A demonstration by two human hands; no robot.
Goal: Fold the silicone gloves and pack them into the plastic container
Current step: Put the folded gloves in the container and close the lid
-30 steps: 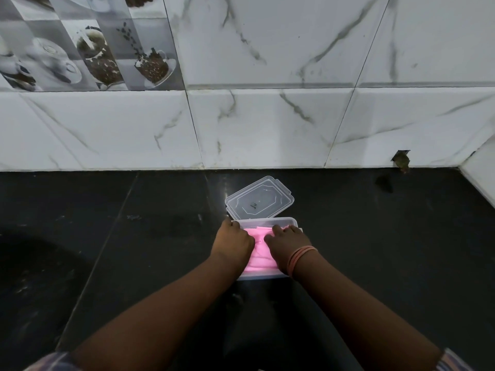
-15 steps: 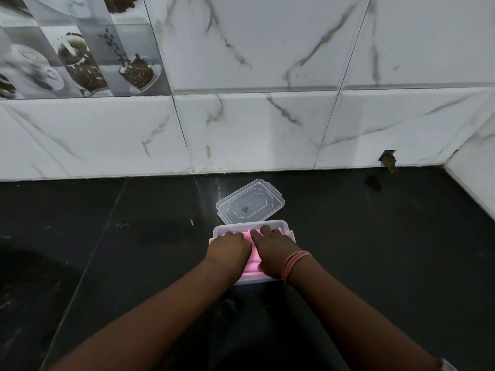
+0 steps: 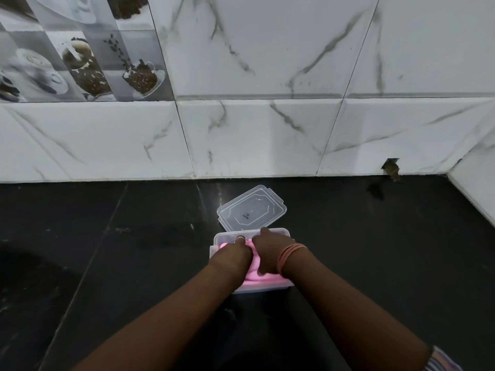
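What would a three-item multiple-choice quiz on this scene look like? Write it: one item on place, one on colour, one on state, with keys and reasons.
1. Where does the lid lie?
A. on the counter behind the container
B. snapped onto the container
C. in the right hand

2. What colour are the gloves in the container?
A. blue
B. pink
C. yellow

3. What are both hands doing?
A. hanging idle off the counter
B. pressing down on the gloves
C. lifting the lid

Key: 1 A, the clear lid rests on the black counter on the wall side of the container. 2 B, pink shows between and below the hands. 3 B, the left hand and right hand lie on the gloves inside the open container.
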